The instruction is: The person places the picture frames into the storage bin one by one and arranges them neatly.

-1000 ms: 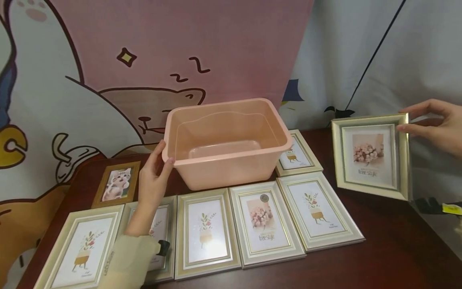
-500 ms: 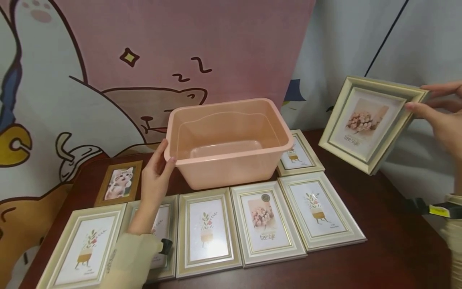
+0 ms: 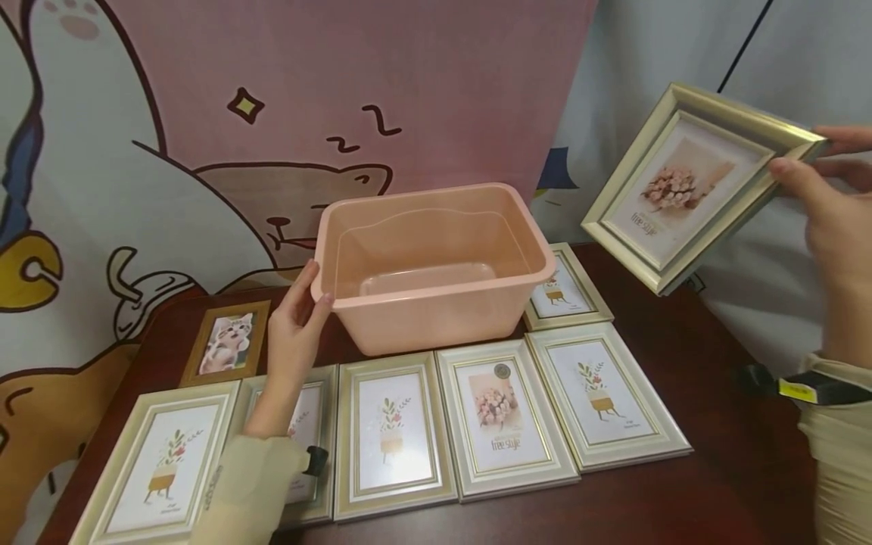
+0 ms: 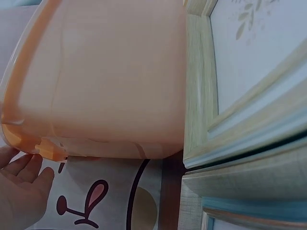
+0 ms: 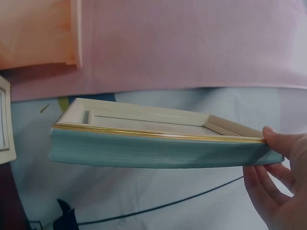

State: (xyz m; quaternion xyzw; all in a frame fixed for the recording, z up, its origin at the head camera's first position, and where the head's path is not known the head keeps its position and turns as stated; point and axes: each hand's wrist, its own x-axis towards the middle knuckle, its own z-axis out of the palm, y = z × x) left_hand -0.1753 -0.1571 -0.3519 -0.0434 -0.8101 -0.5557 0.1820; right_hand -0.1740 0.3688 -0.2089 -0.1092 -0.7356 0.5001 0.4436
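Note:
My right hand (image 3: 834,189) pinches a corner of a pale gold picture frame (image 3: 695,178) with a flower photo, thumb on the front and fingers behind. The frame hangs tilted in the air, right of and above the pink plastic tub (image 3: 436,318). In the right wrist view its thick side edge (image 5: 158,148) faces the camera. My left hand (image 3: 296,325) holds the tub's left front rim corner between thumb and fingers. From above, the tub shows a bare inner floor. The left wrist view has the fingers at the rim, beside the tub's wall (image 4: 115,86).
On the dark red table (image 3: 654,507) a row of picture frames lies in front of the tub, including a plant-print frame (image 3: 388,435) and a flower frame (image 3: 507,416). Another frame (image 3: 568,288) lies right of the tub, a small brown cat-photo frame (image 3: 225,344) to its left. A cartoon cloth hangs behind.
My right hand has raised the picture frame and moved it slightly left, tilting it from nearly upright to slanted. The left hand and the tub have stayed in place.

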